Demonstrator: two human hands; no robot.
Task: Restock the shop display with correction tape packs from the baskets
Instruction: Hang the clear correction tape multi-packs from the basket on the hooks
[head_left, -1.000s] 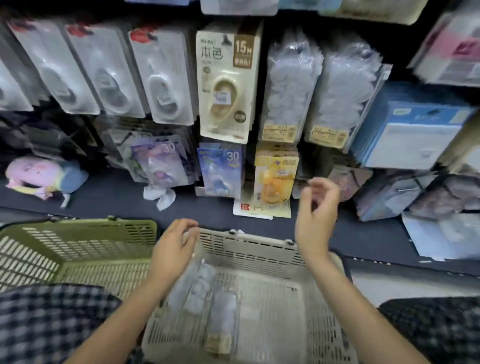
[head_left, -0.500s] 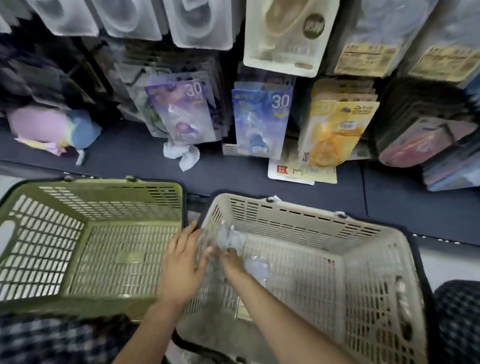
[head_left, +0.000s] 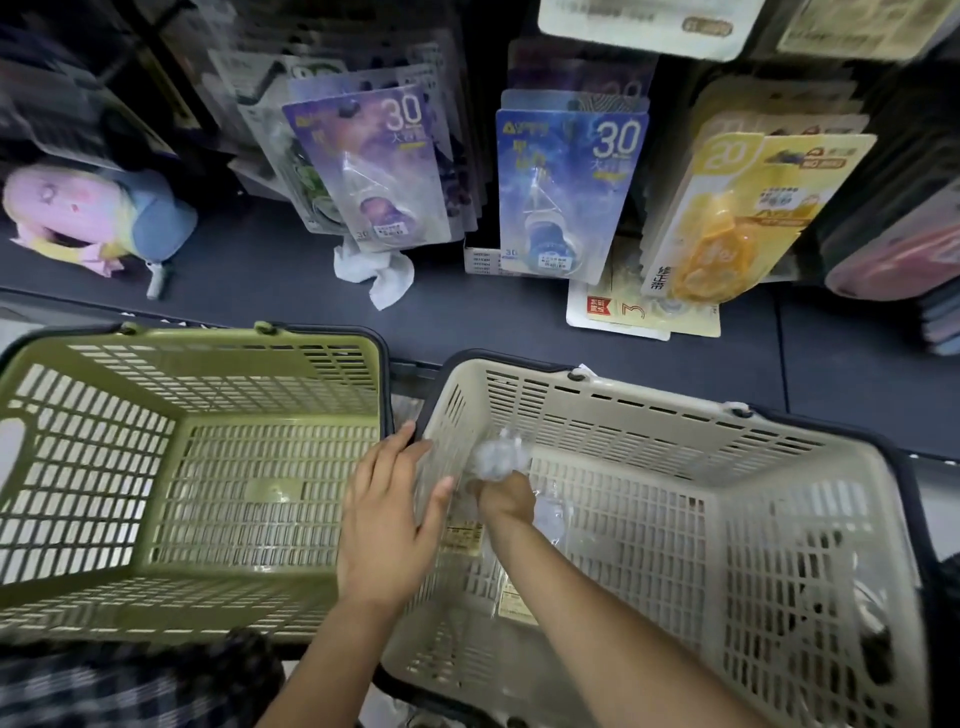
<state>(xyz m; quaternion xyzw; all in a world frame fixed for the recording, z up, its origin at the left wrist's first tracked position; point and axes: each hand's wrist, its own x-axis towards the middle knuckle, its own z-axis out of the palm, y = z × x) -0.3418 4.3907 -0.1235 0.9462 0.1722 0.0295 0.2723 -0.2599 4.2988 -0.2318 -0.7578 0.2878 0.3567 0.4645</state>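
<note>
My right hand (head_left: 503, 500) reaches down into the beige basket (head_left: 649, 397) and grips a clear correction tape pack (head_left: 497, 458); its fingers are hidden below. My left hand (head_left: 387, 525) lies at the basket's left wall, fingers fairly straight on the outer side and thumb inside, holding clear packs (head_left: 461, 538) against the wall. More clear packs with yellow labels (head_left: 517, 603) lie on the basket floor. On the display above hang purple packs (head_left: 374, 171), blue packs (head_left: 563, 192) and yellow packs (head_left: 737, 218).
A green basket (head_left: 208, 343) stands to the left, touching the beige one, with nothing visible inside. On the dark shelf (head_left: 260, 301) lie a pastel plush toy (head_left: 88, 213), a crumpled white tissue (head_left: 379, 275) and a flat card pack (head_left: 623, 312). Checked fabric (head_left: 130, 686) fills the bottom left.
My right hand came down from in front of the display into the beige basket and closed on a clear pack. The view tilted down towards the baskets. My left hand stayed at the basket's left wall.
</note>
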